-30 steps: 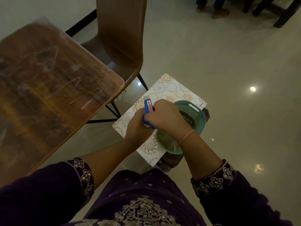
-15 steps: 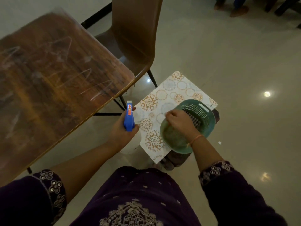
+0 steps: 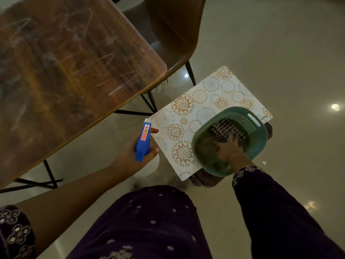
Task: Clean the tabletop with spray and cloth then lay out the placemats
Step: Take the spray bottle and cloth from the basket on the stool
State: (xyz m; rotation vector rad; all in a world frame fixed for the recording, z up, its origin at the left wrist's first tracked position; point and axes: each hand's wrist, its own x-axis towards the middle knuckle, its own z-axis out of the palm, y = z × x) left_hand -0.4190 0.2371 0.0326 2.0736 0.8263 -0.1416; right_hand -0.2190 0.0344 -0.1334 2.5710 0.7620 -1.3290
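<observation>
Below, left hand (image 3: 130, 156) around blue plastic spray bottle (image 3: 142, 142), right hand (image 3: 226, 148) spread inside perforated green basket (image 3: 259, 135)

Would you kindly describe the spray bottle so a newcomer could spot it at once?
Start at the scratched wooden table; just below its near corner, beside the patterned placemat, the left hand holds the spray bottle. Its bright blue trigger head with a red label is the only vivid colour there.

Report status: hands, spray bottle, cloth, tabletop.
Left hand grips spray bottle. Right hand down in green basket, cloth not clearly visible. Tabletop streaked with marks. Placemats sit under basket.
</observation>
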